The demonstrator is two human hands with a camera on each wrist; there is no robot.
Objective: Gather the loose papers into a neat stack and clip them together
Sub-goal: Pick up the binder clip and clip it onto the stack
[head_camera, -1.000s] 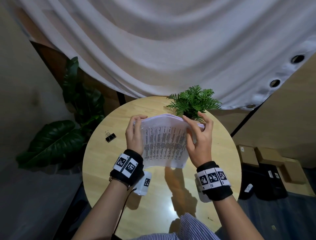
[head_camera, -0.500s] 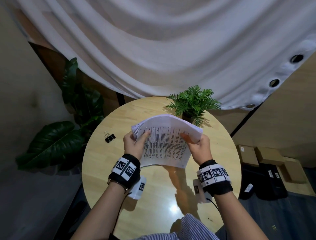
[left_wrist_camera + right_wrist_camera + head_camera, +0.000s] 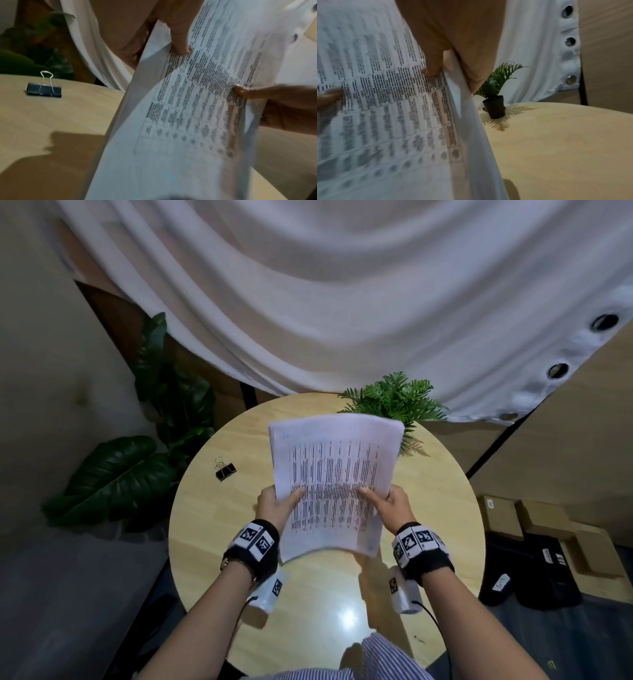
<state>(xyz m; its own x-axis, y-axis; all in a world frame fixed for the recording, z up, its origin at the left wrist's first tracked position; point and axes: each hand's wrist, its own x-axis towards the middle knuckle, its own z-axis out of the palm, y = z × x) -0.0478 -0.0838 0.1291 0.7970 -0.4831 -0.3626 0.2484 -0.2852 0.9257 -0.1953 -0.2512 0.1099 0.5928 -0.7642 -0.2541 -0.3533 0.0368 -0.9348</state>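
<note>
A stack of white printed papers (image 3: 334, 474) is held up above the round wooden table (image 3: 205, 525), tilted with its printed face toward me. My left hand (image 3: 277, 505) grips its left edge, thumb on the face. My right hand (image 3: 388, 505) grips the right edge the same way. In the left wrist view the papers (image 3: 197, 108) fill the right side, thumb (image 3: 180, 44) pressed on the text. The right wrist view shows the papers (image 3: 385, 108) with the thumb (image 3: 433, 67) on top. A black binder clip (image 3: 225, 470) (image 3: 44, 88) lies on the table to the left, untouched.
A small potted fern (image 3: 397, 402) (image 3: 494, 100) stands at the table's far right edge, just behind the papers. A white curtain (image 3: 342, 285) hangs behind the table. Large-leaved plants (image 3: 120, 474) stand on the floor at left; cardboard boxes (image 3: 534, 518) lie at right.
Both hands slid from the stack's top edge down to its sides. The papers rose and turned more upright, and their edges now line up more evenly.
</note>
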